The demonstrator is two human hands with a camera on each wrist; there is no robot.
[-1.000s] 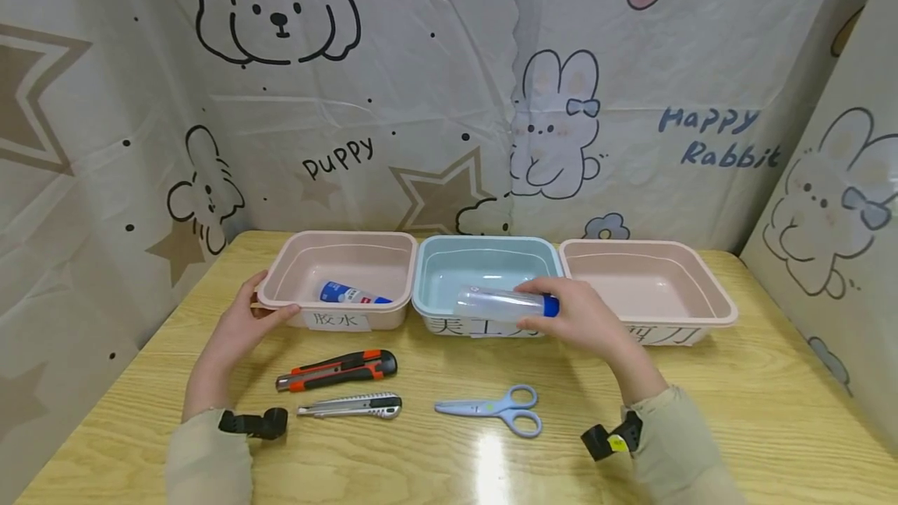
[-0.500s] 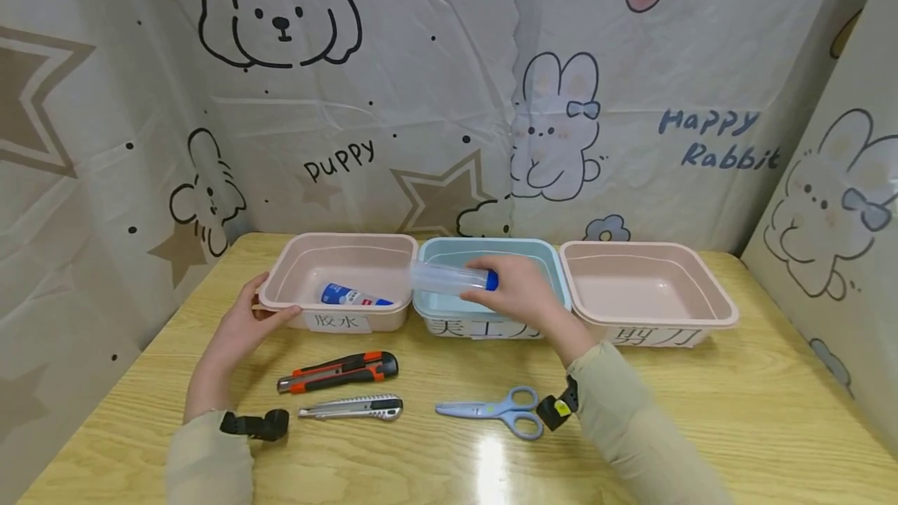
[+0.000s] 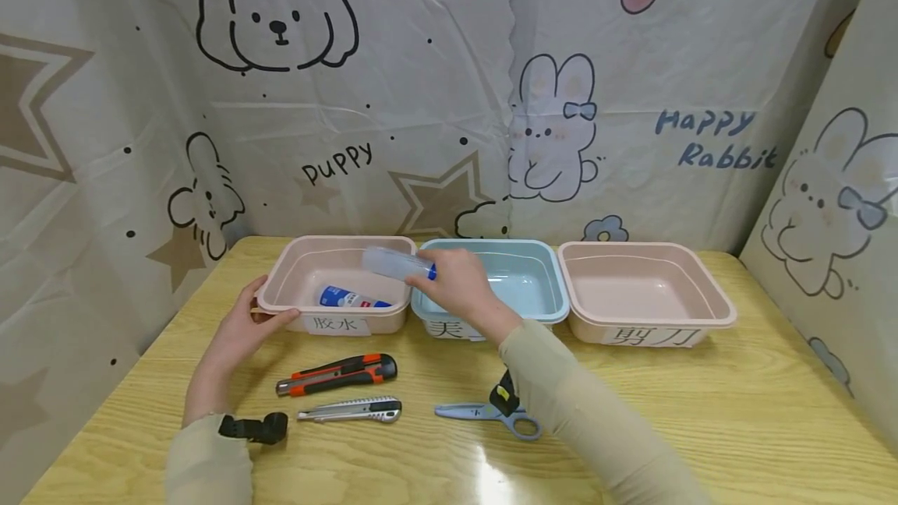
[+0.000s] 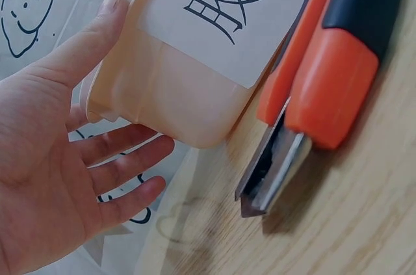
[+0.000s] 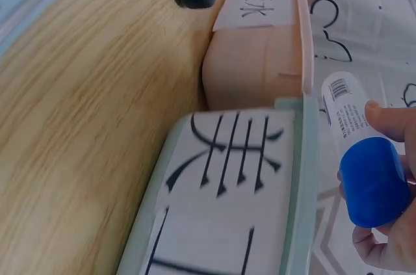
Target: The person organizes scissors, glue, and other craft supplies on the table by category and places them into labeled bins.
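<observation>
Head view: we count three bins in a row on the desk (image 3: 351,466): the blue bin (image 3: 526,287) central, the left pink bin (image 3: 375,323) at its 9 o'clock, the right pink bin (image 3: 645,271) at its 3. Two cutters at 6 o'clock of the left pink bin: the orange-black cutter (image 3: 337,375), then the silver cutter (image 3: 351,409) nearer us. One pair of scissors (image 3: 466,411), 6 o'clock of the blue bin, partly covered by a black wrist camera (image 3: 503,396). One blue-and-white tube (image 3: 351,298) lies in the left pink bin. One blue-capped bottle (image 3: 394,263) is held above that bin's 3 o'clock side, pinched at the cap end by the right hand (image 3: 459,279). The left hand (image 3: 238,326) grips the bin's 8 o'clock corner.

Left wrist view: we see three spread fingers under the corner, mostly hidden from the head camera, thumb on the rim; orange-black cutter's tip toward 6 o'clock.

Right wrist view: we find a barcode and small print on the bottle, unseen from the head; thumb at its 3 o'clock side.
</observation>
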